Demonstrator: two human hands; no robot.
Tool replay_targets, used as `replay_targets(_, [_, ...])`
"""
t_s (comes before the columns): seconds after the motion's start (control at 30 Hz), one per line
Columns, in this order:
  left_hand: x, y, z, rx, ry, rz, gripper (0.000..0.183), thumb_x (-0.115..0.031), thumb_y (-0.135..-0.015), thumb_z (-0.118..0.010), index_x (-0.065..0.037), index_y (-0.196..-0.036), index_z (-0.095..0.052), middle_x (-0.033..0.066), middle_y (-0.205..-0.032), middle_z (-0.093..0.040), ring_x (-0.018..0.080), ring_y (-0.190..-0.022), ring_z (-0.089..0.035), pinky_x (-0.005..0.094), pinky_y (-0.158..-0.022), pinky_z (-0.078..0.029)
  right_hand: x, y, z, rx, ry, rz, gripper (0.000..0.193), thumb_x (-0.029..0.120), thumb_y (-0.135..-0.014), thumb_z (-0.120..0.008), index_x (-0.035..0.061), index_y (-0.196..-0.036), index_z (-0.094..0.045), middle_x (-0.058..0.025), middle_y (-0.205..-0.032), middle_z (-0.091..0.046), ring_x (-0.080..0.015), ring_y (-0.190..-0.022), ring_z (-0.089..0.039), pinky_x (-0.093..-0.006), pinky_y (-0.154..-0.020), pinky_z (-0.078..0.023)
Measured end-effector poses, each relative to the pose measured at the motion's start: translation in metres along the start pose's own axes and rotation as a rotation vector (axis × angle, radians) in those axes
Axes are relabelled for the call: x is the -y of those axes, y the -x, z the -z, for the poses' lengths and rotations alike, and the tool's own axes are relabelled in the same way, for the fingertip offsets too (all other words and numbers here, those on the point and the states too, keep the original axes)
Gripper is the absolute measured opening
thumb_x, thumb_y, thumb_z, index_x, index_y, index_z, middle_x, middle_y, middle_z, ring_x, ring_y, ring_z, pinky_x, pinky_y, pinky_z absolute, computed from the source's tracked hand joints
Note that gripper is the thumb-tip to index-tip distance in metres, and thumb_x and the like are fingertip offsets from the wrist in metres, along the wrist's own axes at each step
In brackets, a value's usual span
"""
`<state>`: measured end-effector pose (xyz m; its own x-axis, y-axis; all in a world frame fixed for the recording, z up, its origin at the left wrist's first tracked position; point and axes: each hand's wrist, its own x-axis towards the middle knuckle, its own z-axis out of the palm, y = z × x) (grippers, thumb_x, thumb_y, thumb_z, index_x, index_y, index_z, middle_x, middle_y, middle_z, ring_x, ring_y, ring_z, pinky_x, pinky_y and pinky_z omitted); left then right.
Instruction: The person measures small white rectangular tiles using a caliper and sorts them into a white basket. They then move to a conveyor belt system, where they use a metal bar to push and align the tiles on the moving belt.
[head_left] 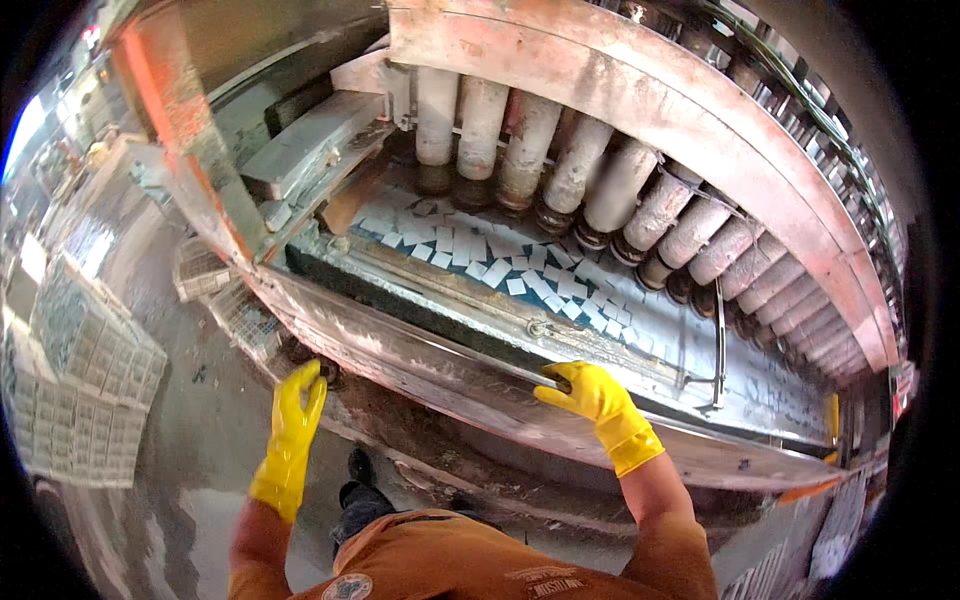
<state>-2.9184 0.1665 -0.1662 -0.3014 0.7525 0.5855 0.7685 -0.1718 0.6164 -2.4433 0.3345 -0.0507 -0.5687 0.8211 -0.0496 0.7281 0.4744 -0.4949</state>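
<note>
My left hand (299,400), in a long yellow rubber glove, is held low beside the front wall (400,375) of a large machine. Its fingers are slightly bent and apart, and nothing shows in them. My right hand (592,398), gloved the same way, hangs over the machine's front edge, fingers curved with a gap to the thumb. Whether it touches the edge I cannot tell. Beyond the hands, many small pale rectangular tiles (495,272) lie scattered on the machine's wet bluish bed (680,330), under a row of thick round columns (530,140).
Stacked pale slatted crates (85,400) stand on the wet floor at the left. A smaller crate (205,270) sits by the machine's orange-edged post (180,130). A thin upright metal bar (719,345) rises from the bed at the right. A curved pinkish beam (640,90) spans above the columns.
</note>
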Motion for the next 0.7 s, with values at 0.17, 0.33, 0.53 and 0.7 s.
replay_targets(0.17, [0.038, -0.194, -0.047, 0.227, -0.086, -0.215, 0.036, -0.023, -0.091, -0.075, -0.005, -0.122, -0.07, 0.019, -0.115, -0.073, 0.0397, -0.108, -0.067, 0.0455, -0.096, -0.052, -0.014, 0.014, -0.024, -0.469, 0.095, -0.228, 0.042, 0.043, -0.092, -0.071, 0.0053, -0.111, -0.077, -0.019, -0.102, -0.076, -0.0359, -0.095, -0.073, -0.0424, -0.086, -0.058])
replay_targets(0.33, [0.139, -0.261, -0.108, 0.405, -0.27, -0.195, 0.038, -0.034, -0.087, -0.077, -0.009, -0.115, -0.073, 0.0182, -0.11, -0.073, 0.0387, -0.106, -0.068, 0.0474, -0.093, -0.053, -0.033, 0.004, -0.048, -0.766, 0.08, -0.976, 0.047, 0.048, -0.097, -0.064, 0.0092, -0.12, -0.074, -0.0143, -0.107, -0.077, -0.031, -0.099, -0.074, -0.0394, -0.087, -0.056])
replay_targets(0.53, [0.182, -0.27, -0.14, 0.59, -0.003, 0.169, 0.03, -0.033, -0.085, -0.078, -0.007, -0.099, -0.076, 0.016, -0.093, -0.076, 0.035, -0.09, -0.073, 0.0432, -0.08, -0.056, -0.058, 0.008, -0.062, -0.941, 0.003, -1.088, 0.045, 0.044, -0.096, -0.067, 0.0043, -0.116, -0.074, -0.0141, -0.103, -0.076, -0.029, -0.094, -0.073, -0.038, -0.085, -0.055])
replay_targets(0.7, [0.162, -0.272, -0.133, 0.624, -0.018, 0.234, 0.03, -0.034, -0.087, -0.077, -0.005, -0.094, -0.076, 0.017, -0.086, -0.075, 0.0344, -0.083, -0.073, 0.0423, -0.075, -0.056, -0.093, 0.018, -0.075, -1.074, -0.018, -0.971, 0.043, 0.042, -0.095, -0.069, 0.0036, -0.113, -0.075, -0.0146, -0.1, -0.077, -0.0281, -0.092, -0.074, -0.0369, -0.084, -0.056])
